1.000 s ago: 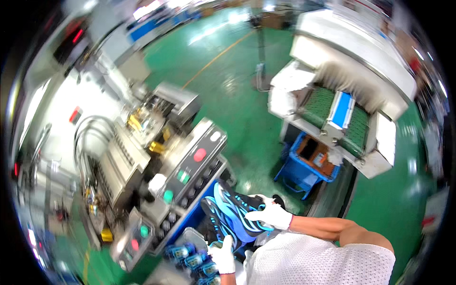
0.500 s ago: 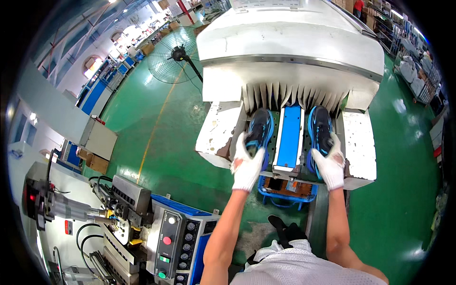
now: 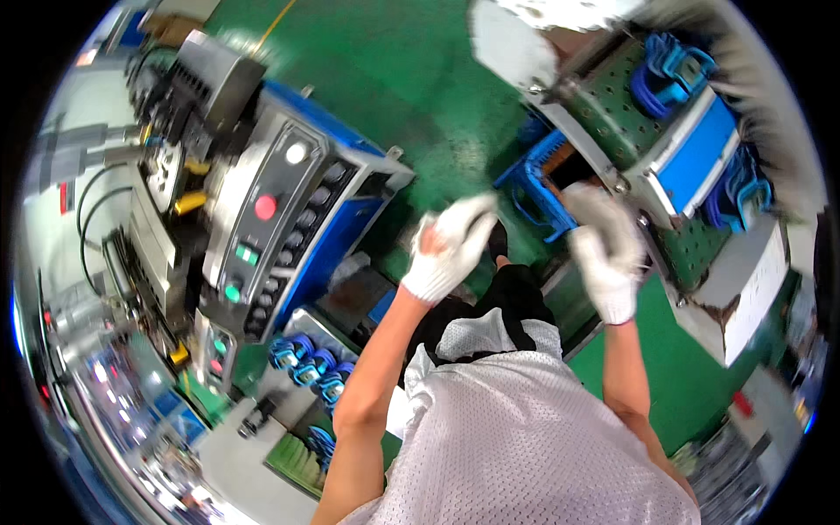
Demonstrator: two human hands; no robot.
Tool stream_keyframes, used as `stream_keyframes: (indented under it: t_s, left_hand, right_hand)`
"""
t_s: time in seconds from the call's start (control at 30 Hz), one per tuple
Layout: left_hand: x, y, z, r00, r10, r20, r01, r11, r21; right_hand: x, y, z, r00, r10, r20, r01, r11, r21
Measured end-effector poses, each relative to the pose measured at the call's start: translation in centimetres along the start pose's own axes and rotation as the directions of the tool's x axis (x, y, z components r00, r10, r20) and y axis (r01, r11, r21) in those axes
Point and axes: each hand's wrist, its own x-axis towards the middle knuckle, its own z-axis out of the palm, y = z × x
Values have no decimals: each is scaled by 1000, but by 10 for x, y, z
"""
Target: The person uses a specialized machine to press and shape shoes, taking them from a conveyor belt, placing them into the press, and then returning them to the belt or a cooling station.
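passable: green floor [image 3: 437, 131] between | left: control panel [image 3: 278, 206] | right: blue stand [image 3: 534, 172], conveyor [image 3: 608, 105]

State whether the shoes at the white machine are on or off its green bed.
On: the shoes rest on the green bed, either side of the blue strip.

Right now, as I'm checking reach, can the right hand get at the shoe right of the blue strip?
Probably yes: the right hand looks empty near the conveyor, and nothing seems to block that shoe.

My left hand [image 3: 453, 243]: gloved, fingers extended ahead and rightward | my right hand [image 3: 604, 254]: gloved, motion-blurred, fingers loosely extended | both forearms [image 3: 385, 350] forward, hands apart
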Motion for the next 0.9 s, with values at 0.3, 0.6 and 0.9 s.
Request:
stream_keyframes:
  t_s: [0.3,0.6,0.9]
  left_hand:
    - [-357,-93,-28,480,-856,-193,771,516,-373]
    - [-394,-111,-63,577,-788,215,803,497,-330]
    - [-425,-196,-73,422,-823,-380,541,565,-623]
  right_hand:
    - [-75,70,214,-17,579,815,166,805,-569]
    - [-109,25,349,-118,281,952,639,756,-144]
    - [-103,5,441,309,183,933,482,816,-319]
